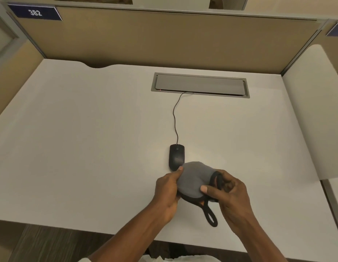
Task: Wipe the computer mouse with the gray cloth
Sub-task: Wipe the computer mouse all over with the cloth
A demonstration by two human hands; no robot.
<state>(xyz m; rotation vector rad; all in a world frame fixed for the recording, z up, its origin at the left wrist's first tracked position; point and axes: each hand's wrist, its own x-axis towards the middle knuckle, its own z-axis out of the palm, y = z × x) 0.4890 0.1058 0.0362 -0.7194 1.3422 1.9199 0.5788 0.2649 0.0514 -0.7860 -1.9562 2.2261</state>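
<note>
A black wired computer mouse (pixel 176 155) lies on the white desk (pixel 88 148), its cord running back to a grey cable hatch. Just in front of it, the gray cloth (pixel 194 179) with black trim and a black hanging loop is bunched up between both hands. My left hand (pixel 168 190) grips the cloth's left side with the thumb on top. My right hand (pixel 230 193) pinches its right side, thumb pressed on the fabric. The cloth's far edge overlaps the mouse's near end in view; contact cannot be judged.
A grey cable hatch (pixel 200 85) is set into the desk at the back. Tan partition walls (pixel 164 38) close off the rear and sides, with a blue "382" label (pixel 35 12) at the top left. The desk's front edge runs near my forearms.
</note>
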